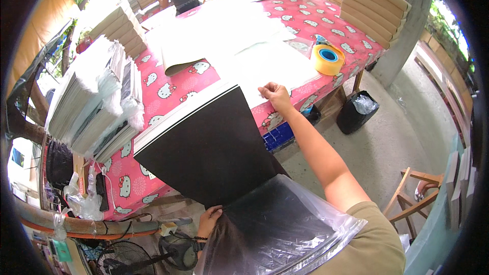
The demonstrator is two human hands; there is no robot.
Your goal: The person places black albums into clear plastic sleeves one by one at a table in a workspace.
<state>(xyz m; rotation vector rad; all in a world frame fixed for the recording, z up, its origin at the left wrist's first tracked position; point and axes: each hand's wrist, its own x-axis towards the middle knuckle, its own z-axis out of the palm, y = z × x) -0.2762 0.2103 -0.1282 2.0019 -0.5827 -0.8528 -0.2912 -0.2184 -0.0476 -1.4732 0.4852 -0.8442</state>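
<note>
The left hand (pixel 209 220) pinches the edge of the clear bag (pixel 290 219), just by the big black board (pixel 204 145). The right hand (pixel 275 97) curls near the board's far corner; I can't tell if it holds anything

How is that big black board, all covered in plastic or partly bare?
Partly bare: the black board is uncovered above, under clear plastic below.

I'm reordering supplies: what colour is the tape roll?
The tape roll is yellow around a blue core, best seen in the head view.
</note>
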